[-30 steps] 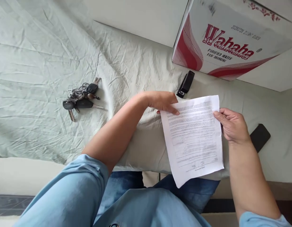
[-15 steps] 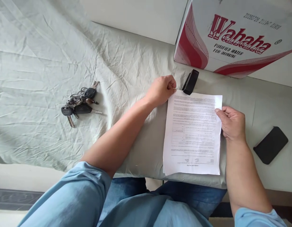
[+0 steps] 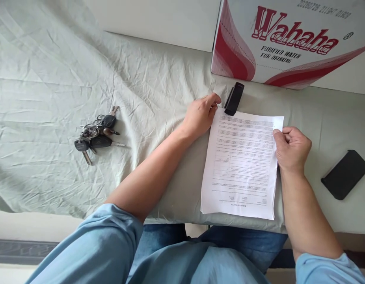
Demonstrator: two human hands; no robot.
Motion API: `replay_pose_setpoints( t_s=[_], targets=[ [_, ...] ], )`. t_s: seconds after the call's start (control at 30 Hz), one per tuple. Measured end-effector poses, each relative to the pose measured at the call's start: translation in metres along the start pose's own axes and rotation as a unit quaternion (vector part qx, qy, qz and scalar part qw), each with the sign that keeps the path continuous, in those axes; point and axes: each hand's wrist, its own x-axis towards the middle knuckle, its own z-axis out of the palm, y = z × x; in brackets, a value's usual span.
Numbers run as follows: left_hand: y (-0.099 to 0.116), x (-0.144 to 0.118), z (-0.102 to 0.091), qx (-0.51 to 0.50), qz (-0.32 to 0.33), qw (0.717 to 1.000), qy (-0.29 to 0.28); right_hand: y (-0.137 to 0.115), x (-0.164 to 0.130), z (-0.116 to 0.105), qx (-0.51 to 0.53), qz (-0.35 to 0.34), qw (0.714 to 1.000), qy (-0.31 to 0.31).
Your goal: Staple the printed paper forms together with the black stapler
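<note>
A stack of printed sheets (image 3: 240, 165) lies on the cloth in front of me, its text upside down to me. My right hand (image 3: 293, 148) pinches its right edge near the upper corner, thumb on top. At the upper left corner, my left hand (image 3: 202, 112) has its fingers curled in against the paper's edge; the thumb is mostly hidden. Just right of those fingers, a black stapler (image 3: 234, 98) stands at the top edge of the sheets, its lower end touching or overlapping them.
A bunch of keys (image 3: 96, 136) lies to the left on the wrinkled pale cloth (image 3: 52, 86). Over on the right is a black phone-like slab (image 3: 345, 174). A Wahaha water carton (image 3: 291, 43) and a white box or panel (image 3: 159, 23) stand along the back.
The sheets have tilted slightly, their top right corner shifting right with my right hand. My left hand stays at the upper left corner, its index finger a little straighter. The view has shifted slightly.
</note>
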Motion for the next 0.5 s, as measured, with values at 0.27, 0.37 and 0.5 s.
replay_pose_setpoints(
  t_s=[0.27, 0.37, 0.5],
  targets=[
    [-0.029, 0.005, 0.013, 0.041, 0.180, 0.982, 0.035, -0.004, 0.003, 0.002, -0.004, 0.007, 1.000, 0.007],
    [-0.027, 0.004, 0.012, 0.064, 0.201, 0.977, 0.015, -0.003, 0.004, 0.002, -0.004, 0.005, 1.000, 0.006],
    [-0.023, 0.002, 0.012, 0.052, 0.214, 0.975, 0.004, -0.004, 0.004, 0.002, -0.001, 0.006, 1.000, 0.006]
  ],
)
